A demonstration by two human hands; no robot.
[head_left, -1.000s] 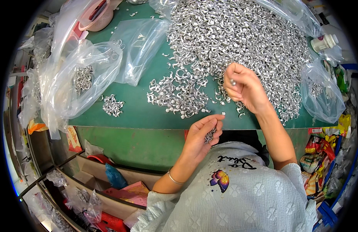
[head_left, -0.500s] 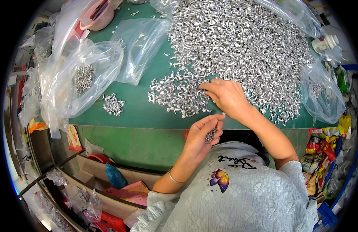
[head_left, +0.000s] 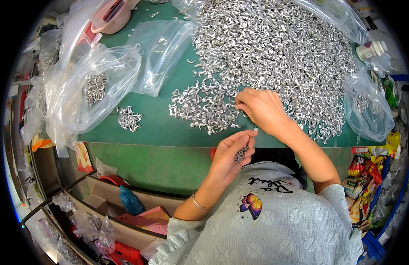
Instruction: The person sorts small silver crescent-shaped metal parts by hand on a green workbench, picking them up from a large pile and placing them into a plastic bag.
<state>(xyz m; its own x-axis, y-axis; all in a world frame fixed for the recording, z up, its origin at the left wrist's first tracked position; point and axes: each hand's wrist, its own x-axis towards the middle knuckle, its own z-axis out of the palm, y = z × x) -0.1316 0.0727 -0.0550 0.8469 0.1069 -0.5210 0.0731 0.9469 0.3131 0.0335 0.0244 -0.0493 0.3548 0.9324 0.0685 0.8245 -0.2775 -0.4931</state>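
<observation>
My left hand [head_left: 232, 151] is curled at the table's front edge around a cluster of small curved metal pieces [head_left: 241, 154]; one more small piece [head_left: 256, 129] shows at its fingertips. My right hand [head_left: 260, 108] reaches over the table with its fingers drawn together at the right side of a smaller heap of silvery hooked pieces [head_left: 204, 108]. Whatever its fingertips pinch, if anything, is hidden. Behind and right of this hand spreads a much larger pile of the same silvery pieces [head_left: 275, 48].
On the green table [head_left: 164, 134] a small separate cluster [head_left: 129, 119] lies at left, near a clear bag of metal rings [head_left: 96, 88]. A flat clear bag [head_left: 162, 53] and pink basket [head_left: 114, 20] are beyond. A white bottle [head_left: 371, 50] and another bag [head_left: 368, 106] sit at right.
My right hand has shifted slightly right, away from the smaller heap, and its fingers have drawn closer together. My left hand stays almost still with its metal pieces.
</observation>
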